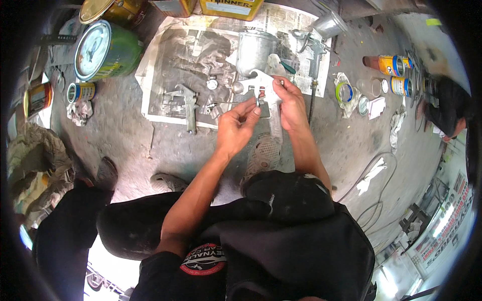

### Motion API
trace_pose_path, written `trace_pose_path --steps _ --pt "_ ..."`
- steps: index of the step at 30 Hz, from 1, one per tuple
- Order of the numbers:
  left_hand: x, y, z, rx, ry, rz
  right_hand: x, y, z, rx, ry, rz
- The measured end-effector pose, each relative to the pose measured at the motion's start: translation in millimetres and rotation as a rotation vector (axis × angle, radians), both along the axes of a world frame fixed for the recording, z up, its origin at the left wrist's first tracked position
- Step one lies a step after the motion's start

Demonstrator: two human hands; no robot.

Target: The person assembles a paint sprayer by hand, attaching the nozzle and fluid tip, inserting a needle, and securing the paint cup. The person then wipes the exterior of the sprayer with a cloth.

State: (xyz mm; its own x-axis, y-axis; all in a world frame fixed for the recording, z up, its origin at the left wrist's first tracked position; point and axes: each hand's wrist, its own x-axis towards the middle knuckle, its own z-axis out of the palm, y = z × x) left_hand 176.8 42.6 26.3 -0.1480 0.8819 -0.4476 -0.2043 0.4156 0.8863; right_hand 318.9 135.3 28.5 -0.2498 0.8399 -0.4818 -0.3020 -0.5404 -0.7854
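My right hand (pixel 292 103) is closed around the upper body of a silvery spray gun (pixel 260 82), whose handle hangs down between my hands. My left hand (pixel 237 123) pinches at the gun's trigger side; the small part at its fingertips is too small to name. Just beyond stands a metal paint cup (pixel 253 55) on spread newspaper (pixel 156 62). A second spray gun (pixel 190 108) lies to the left, with a small round metal fitting (pixel 212 83) near it. Another spray gun (pixel 315 47) lies at the far right of the paper, beside a metal cup (pixel 329 24).
A green paint can (pixel 118 52) and a yellow tin (pixel 233 9) stand at the back. Small cans (pixel 400 86) and a tape roll (pixel 344 92) sit to the right. A hose (pixel 379 200) curls near a white rag (pixel 372 176). Another person (pixel 447 108) is at the right edge.
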Motion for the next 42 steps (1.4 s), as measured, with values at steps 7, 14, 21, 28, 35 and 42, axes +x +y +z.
trace_pose_path --steps 7,14,21,28,35,42 --pt "-3.3 -1.7 -5.6 0.04 0.256 -0.174 -2.9 0.3 -5.7 0.045 -0.086 0.008" --pt "-35.7 30.6 189.9 0.25 0.328 -0.274 26.2 -0.5 -29.5 0.082 -0.287 -0.046" --pt "29.4 7.1 257.1 0.325 -0.286 -0.279 19.4 7.7 -28.3 0.057 -0.16 -0.068" --pt "58.8 27.8 245.7 0.334 -0.236 -0.569 38.7 8.6 -25.9 0.073 -0.086 -0.081" --pt "-103.5 86.4 41.9 -0.109 0.327 0.181 32.2 8.1 -15.5 0.098 -0.002 0.099" --pt "-75.8 85.3 -5.1 0.025 0.043 -0.108 3.9 -11.3 -6.1 0.133 0.043 0.316"
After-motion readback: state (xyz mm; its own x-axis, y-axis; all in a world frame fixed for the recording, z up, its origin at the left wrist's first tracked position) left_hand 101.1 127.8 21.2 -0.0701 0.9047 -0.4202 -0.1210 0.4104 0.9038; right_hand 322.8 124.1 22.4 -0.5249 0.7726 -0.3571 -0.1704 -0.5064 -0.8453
